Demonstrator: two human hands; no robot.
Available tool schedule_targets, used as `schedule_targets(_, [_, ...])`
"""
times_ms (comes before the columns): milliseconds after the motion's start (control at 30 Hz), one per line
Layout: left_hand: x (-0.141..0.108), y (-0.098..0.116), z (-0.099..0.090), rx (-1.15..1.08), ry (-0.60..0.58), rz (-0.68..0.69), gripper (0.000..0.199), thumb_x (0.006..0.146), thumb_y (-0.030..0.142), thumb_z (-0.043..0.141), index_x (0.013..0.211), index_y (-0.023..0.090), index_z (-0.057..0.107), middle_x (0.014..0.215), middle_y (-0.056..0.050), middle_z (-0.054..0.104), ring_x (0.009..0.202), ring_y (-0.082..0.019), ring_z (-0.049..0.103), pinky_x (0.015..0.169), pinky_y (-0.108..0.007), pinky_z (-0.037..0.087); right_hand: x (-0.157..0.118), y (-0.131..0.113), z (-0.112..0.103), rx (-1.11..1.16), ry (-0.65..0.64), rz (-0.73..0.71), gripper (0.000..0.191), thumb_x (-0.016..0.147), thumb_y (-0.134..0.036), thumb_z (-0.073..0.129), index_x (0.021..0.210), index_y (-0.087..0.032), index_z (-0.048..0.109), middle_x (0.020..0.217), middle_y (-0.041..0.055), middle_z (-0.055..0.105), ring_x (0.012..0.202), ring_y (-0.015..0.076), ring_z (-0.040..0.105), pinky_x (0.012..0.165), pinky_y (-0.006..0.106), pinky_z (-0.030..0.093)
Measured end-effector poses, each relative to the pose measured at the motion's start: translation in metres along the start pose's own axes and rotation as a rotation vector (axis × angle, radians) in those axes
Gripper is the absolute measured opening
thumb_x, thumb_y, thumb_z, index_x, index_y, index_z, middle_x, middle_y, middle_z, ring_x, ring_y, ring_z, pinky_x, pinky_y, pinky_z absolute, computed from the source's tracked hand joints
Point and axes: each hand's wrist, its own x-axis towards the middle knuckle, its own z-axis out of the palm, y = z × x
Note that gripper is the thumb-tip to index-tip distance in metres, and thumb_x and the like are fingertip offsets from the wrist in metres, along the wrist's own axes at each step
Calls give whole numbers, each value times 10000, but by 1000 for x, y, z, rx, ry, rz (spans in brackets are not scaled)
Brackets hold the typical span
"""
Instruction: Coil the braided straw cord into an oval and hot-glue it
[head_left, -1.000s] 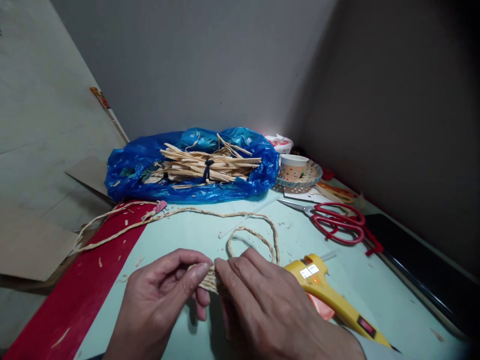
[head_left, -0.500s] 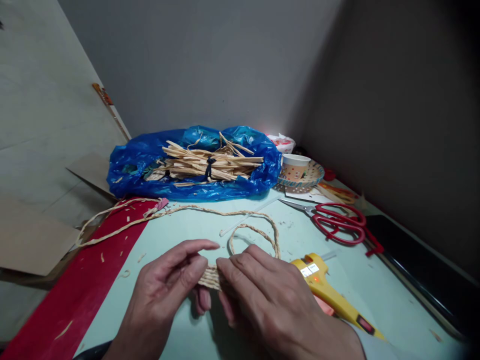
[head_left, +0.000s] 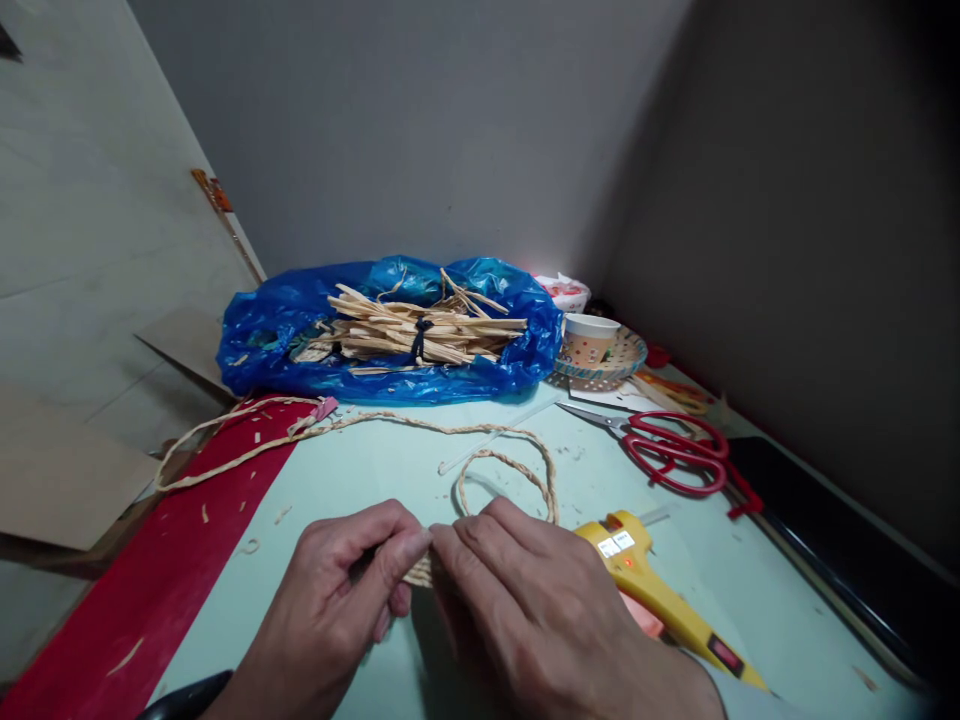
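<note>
Between my hands is a small piece of coiled straw cord (head_left: 420,573), its rows lying side by side and mostly covered by fingers. My left hand (head_left: 349,590) pinches its edge, thumb pressed against the curled index finger. Over the other side of the piece lies my right hand (head_left: 529,590), fingers closed along it. A braided straw cord (head_left: 405,421) makes a loop just beyond my right hand and runs left across the table. Close to the right hand lies a yellow hot glue gun (head_left: 660,585) with a small orange light lit.
Behind stands a blue plastic bag (head_left: 292,290) with a tied bundle of straw strips (head_left: 442,335). Red-handled scissors (head_left: 675,450), a paper cup (head_left: 590,340) on a woven tray (head_left: 626,358) and a black flat object (head_left: 832,550) are at right. A clear glue stick (head_left: 487,437) lies mid-table.
My left thumb and index finger have closed onto the coiled piece, where the index finger was raised before. The right hand stays on the piece, almost unmoved.
</note>
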Motion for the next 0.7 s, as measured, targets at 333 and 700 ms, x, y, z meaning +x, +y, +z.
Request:
schedule_targets(333, [-1,-8,4,-176,-36,-75,397,882,528,587,648,210,552,537,54,490,487,-100,427,482,-219,337,-1,4,-2,62,-66,45,59,942,-106,583,929,-124,637,811,51,641,743,209,540,598,339,404])
schedule_targets(700, [18,-10,-17,-597,424,-51,314,716,481,783,880,228,694,768,26,635,637,-109,536,513,-171,459,2,10,1,34,45,167,122,925,-146,556,998,-157,653,812,34,638,727,212,580,538,326,407])
